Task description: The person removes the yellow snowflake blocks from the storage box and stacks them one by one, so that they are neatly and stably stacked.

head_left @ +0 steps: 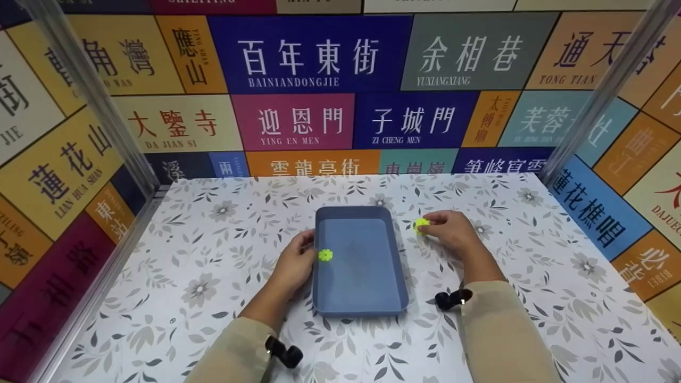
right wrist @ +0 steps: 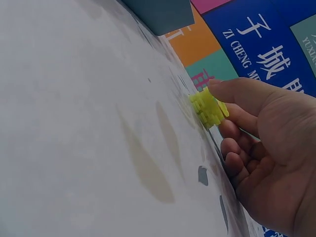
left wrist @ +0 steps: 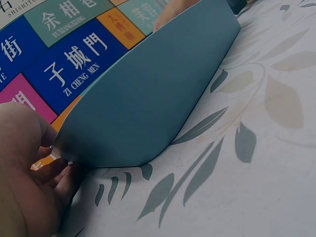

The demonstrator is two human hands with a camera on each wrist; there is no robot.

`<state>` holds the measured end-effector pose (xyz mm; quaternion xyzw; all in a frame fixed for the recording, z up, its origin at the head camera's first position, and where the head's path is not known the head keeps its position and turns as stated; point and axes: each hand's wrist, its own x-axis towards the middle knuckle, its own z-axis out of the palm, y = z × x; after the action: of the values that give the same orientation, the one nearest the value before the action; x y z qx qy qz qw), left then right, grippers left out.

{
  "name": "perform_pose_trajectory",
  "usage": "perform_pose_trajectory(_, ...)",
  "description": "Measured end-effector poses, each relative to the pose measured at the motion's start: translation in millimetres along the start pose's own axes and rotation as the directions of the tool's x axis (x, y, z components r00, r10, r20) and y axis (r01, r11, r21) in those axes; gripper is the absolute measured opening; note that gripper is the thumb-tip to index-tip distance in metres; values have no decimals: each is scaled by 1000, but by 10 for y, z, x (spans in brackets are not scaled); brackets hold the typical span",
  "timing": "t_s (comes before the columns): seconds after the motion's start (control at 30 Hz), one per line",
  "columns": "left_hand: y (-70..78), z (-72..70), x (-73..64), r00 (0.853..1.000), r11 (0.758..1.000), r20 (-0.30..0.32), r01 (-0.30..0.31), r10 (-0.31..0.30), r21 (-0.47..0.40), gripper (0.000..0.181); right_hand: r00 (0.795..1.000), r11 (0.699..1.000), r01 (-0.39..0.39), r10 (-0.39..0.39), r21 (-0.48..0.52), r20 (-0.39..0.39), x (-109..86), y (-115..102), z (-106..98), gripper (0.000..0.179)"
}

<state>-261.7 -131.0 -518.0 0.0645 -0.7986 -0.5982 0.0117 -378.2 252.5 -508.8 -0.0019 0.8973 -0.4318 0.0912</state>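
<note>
In the head view, a blue-grey rectangular tray (head_left: 362,276) lies on the table. My left hand (head_left: 298,260) holds the tray's left wall, its fingers curled at the outside; the left wrist view shows the thumb and fingers (left wrist: 55,173) about the tray wall (left wrist: 133,108). One round, notched yellow-green plastic disc (head_left: 325,255) is inside the tray against that wall. To the right of the tray, my right hand (head_left: 452,231) pinches a yellow-green notched plastic piece (right wrist: 208,107) between thumb and fingers, close over the table. From the right wrist, this piece looks layered, like slotted discs together.
A white tablecloth (head_left: 223,266) with grey leaves and flowers covers the table. Colourful sign-printed panels (head_left: 308,53) stand behind it and on both sides, with clear corner posts (head_left: 601,90). A black wrist camera (head_left: 452,299) sits at each sleeve.
</note>
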Motion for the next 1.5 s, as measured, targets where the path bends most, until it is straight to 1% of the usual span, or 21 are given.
perform_pose_trajectory(0.13,19,1,5,1000,1000,-1,15,-15,15,54,1000,1000,7,-7,15,-6,-2,0,-7,59)
perform_pose_trajectory(0.23,19,5,12,1000,1000,-3,11,-11,18,54,1000,999,5,-4,41,-22,-8,-16,-18,59)
perform_pose_trajectory(0.4,32,4,24,1000,999,-7,29,-29,30,54,996,990,-26,37,137,-85,-24,-120,-39,55)
perform_pose_trajectory(0.47,41,3,27,999,999,-11,39,-38,36,54,993,987,-8,26,158,-112,-37,-186,-47,52)
perform_pose_trajectory(0.6,45,-3,32,999,998,-12,43,-42,46,54,990,985,53,-30,161,-140,-68,-350,-36,49)
perform_pose_trajectory(0.63,44,-4,33,999,998,-11,40,-39,47,54,989,983,67,-44,170,-138,-83,-399,-23,49)
perform_pose_trajectory(0.7,39,-7,34,1000,999,-6,25,-25,39,54,991,971,93,-67,220,-120,-103,-491,20,47)
perform_pose_trajectory(0.83,25,-6,33,1000,1000,-6,5,-5,24,54,990,938,142,-130,317,-59,-162,-658,130,43)
perform_pose_trajectory(0.9,23,-2,36,1000,1000,-7,4,-3,22,55,986,925,168,-163,342,-43,-203,-736,176,39)
perform_pose_trajectory(1.03,31,11,35,1000,1000,-9,4,-4,29,55,976,902,215,-215,375,-41,-280,-883,249,33)
perform_pose_trajectory(1.33,17,22,13,1000,1000,-17,15,-15,16,53,968,885,225,-250,407,10,-364,-1159,427,31)
perform_pose_trajectory(1.5,13,7,9,1000,999,-15,27,-27,27,54,966,889,193,-247,416,79,-334,-1356,574,27)
